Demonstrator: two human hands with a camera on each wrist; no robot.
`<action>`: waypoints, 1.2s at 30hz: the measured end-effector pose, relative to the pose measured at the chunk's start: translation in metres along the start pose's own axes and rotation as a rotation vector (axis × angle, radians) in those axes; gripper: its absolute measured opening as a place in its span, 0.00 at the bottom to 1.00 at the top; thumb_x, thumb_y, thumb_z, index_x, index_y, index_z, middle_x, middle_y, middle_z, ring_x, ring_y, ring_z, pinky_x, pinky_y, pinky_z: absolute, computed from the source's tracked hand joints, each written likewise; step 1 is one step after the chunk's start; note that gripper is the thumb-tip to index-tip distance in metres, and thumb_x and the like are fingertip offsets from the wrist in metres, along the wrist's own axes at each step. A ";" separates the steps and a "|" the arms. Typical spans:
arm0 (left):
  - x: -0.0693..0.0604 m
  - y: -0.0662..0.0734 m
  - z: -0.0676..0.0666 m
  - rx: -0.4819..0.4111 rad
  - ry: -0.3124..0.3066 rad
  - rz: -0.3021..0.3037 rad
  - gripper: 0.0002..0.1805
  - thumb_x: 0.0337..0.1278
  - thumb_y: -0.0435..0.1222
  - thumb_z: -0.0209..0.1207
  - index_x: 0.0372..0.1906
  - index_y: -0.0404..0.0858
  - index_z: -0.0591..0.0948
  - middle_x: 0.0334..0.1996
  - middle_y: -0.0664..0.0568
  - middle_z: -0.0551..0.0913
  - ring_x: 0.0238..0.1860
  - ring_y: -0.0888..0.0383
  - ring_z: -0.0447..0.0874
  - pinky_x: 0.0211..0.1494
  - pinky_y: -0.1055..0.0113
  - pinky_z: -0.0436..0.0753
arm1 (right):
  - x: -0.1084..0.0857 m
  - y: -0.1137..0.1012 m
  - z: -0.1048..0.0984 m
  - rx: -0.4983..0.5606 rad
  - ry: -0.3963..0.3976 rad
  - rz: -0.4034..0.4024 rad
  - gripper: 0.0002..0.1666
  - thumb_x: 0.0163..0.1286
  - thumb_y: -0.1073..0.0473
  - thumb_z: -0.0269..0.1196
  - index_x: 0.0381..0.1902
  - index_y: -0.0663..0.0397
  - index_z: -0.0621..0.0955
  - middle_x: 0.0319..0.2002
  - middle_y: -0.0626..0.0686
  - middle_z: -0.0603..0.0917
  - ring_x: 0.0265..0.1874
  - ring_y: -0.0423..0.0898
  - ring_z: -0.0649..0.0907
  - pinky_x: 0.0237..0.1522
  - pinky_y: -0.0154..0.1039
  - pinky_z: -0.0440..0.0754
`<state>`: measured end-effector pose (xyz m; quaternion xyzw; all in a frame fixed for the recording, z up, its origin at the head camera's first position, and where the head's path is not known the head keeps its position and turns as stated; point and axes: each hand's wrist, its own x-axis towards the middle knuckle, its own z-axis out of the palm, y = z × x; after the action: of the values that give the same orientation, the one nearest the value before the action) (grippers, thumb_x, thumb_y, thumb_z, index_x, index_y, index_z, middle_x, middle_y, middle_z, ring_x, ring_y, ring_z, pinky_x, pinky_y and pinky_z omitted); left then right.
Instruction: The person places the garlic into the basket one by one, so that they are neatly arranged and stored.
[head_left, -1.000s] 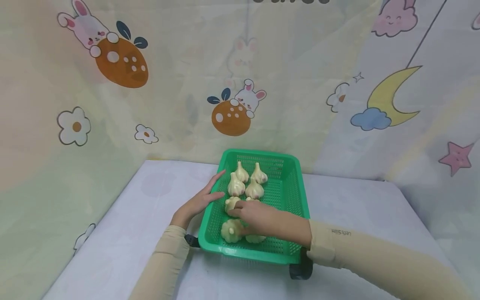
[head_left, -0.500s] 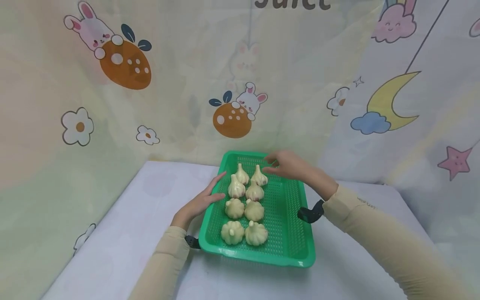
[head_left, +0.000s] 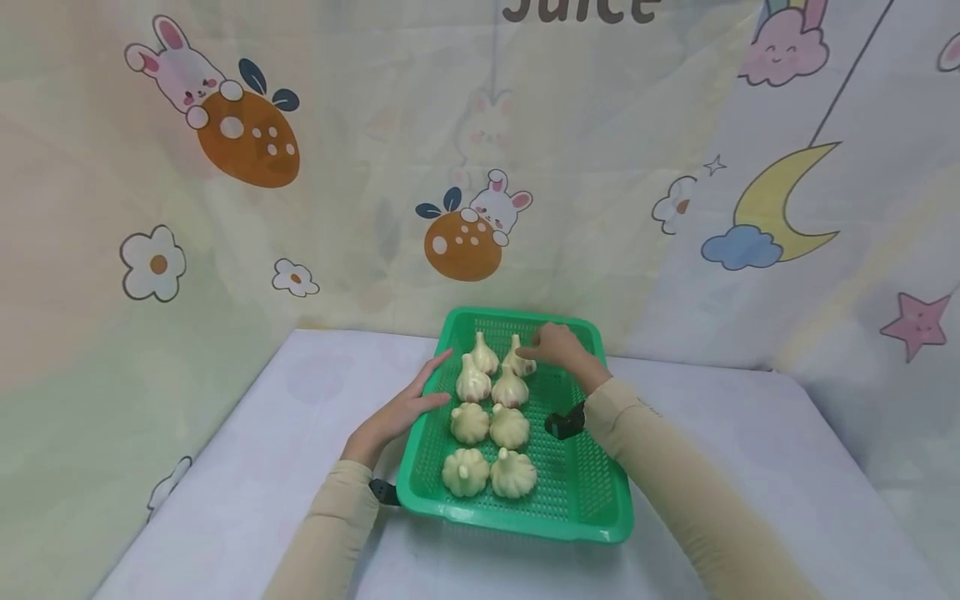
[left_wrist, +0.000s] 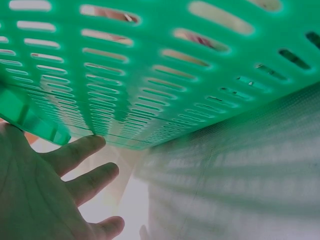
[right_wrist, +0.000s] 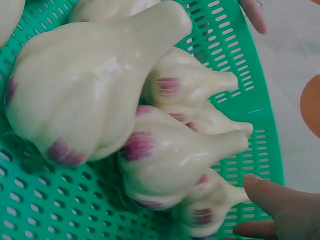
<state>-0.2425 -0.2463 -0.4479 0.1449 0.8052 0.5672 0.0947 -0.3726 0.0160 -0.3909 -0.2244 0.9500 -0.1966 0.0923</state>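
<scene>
Several garlic bulbs stand in two columns inside a green basket (head_left: pixel 525 528). In the head view my right hand (head_left: pixel 558 346) is over the basket's far right part, its fingertips beside the back right garlic bulb (head_left: pixel 518 360). The right wrist view has the thumb (right_wrist: pixel 267 192) close by that bulb's stem (right_wrist: pixel 239 195), with a finger below and a gap between them; contact is unclear. My left hand (head_left: pixel 397 410) lies along the basket's left rim, thumb and fingers spread. From the left wrist camera, straight fingers (left_wrist: pixel 92 182) show under the rim, outside the slotted wall (left_wrist: pixel 125 110).
The basket stands on a white-covered table (head_left: pixel 300 433) near a printed cloth backdrop (head_left: pixel 360 167). Its right side has bare mesh floor (head_left: pixel 551 467). A black wrist camera (head_left: pixel 566 422) on my right arm hangs over that side.
My right hand has left the nearer garlic bulbs, risen to the far right rim, then lowered in beside the back right bulb. The left hand keeps its place on the rim.
</scene>
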 end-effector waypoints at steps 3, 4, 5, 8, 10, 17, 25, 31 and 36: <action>0.000 0.000 0.000 -0.007 -0.006 0.006 0.35 0.71 0.41 0.45 0.74 0.66 0.44 0.77 0.56 0.35 0.76 0.48 0.28 0.70 0.34 0.44 | 0.007 0.004 0.010 0.043 -0.035 0.046 0.34 0.65 0.44 0.62 0.08 0.49 0.59 0.11 0.43 0.52 0.13 0.38 0.51 0.17 0.31 0.52; 0.001 0.000 0.000 -0.007 -0.007 0.009 0.35 0.71 0.41 0.45 0.74 0.66 0.44 0.77 0.56 0.35 0.76 0.48 0.28 0.70 0.34 0.45 | 0.009 0.005 0.013 0.052 -0.038 0.053 0.34 0.64 0.43 0.63 0.08 0.48 0.59 0.11 0.43 0.52 0.13 0.38 0.51 0.17 0.31 0.52; 0.001 -0.001 0.000 -0.008 -0.008 0.011 0.35 0.71 0.41 0.45 0.74 0.66 0.44 0.77 0.56 0.35 0.76 0.48 0.28 0.70 0.34 0.45 | 0.010 0.005 0.015 0.062 -0.039 0.059 0.35 0.63 0.43 0.63 0.08 0.49 0.58 0.11 0.43 0.51 0.13 0.38 0.50 0.17 0.32 0.51; 0.000 0.000 0.000 -0.008 -0.006 0.009 0.35 0.70 0.43 0.46 0.73 0.67 0.44 0.76 0.57 0.35 0.76 0.49 0.28 0.71 0.34 0.45 | 0.012 0.007 0.019 0.072 -0.020 0.062 0.36 0.61 0.43 0.65 0.08 0.49 0.58 0.11 0.43 0.51 0.13 0.39 0.50 0.17 0.32 0.51; 0.000 0.000 0.000 -0.008 -0.001 0.009 0.35 0.70 0.45 0.47 0.73 0.68 0.45 0.76 0.58 0.36 0.77 0.49 0.29 0.71 0.35 0.45 | 0.012 0.007 0.021 0.073 -0.013 0.052 0.35 0.61 0.44 0.66 0.07 0.49 0.59 0.11 0.43 0.52 0.13 0.39 0.51 0.17 0.31 0.52; 0.001 -0.003 -0.001 0.003 -0.001 0.010 0.35 0.70 0.45 0.48 0.73 0.67 0.45 0.76 0.57 0.36 0.76 0.49 0.28 0.71 0.35 0.43 | 0.013 0.008 0.026 0.084 -0.014 0.054 0.35 0.58 0.45 0.68 0.07 0.48 0.59 0.12 0.43 0.52 0.14 0.39 0.51 0.18 0.32 0.52; -0.006 0.025 -0.002 0.005 -0.043 0.004 0.37 0.70 0.42 0.46 0.76 0.52 0.41 0.77 0.50 0.33 0.76 0.45 0.26 0.70 0.33 0.41 | 0.014 0.011 0.025 0.103 0.006 0.006 0.28 0.58 0.47 0.69 0.11 0.50 0.68 0.12 0.43 0.58 0.16 0.40 0.58 0.20 0.33 0.58; -0.002 0.023 -0.002 0.013 -0.039 0.009 0.37 0.70 0.41 0.46 0.76 0.52 0.42 0.77 0.50 0.35 0.76 0.45 0.27 0.70 0.33 0.42 | 0.012 0.012 0.023 0.085 -0.005 0.027 0.27 0.58 0.47 0.69 0.47 0.62 0.84 0.45 0.58 0.85 0.44 0.53 0.83 0.47 0.47 0.81; 0.005 -0.004 -0.002 0.012 -0.012 0.019 0.36 0.70 0.39 0.46 0.75 0.61 0.43 0.77 0.54 0.35 0.76 0.47 0.27 0.70 0.32 0.41 | 0.012 0.011 0.023 0.089 -0.032 -0.023 0.32 0.58 0.50 0.70 0.56 0.63 0.79 0.54 0.60 0.82 0.54 0.57 0.80 0.54 0.49 0.79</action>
<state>-0.2484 -0.2474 -0.4507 0.1566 0.8066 0.5623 0.0933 -0.3808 0.0118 -0.4176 -0.2342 0.9361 -0.2360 0.1150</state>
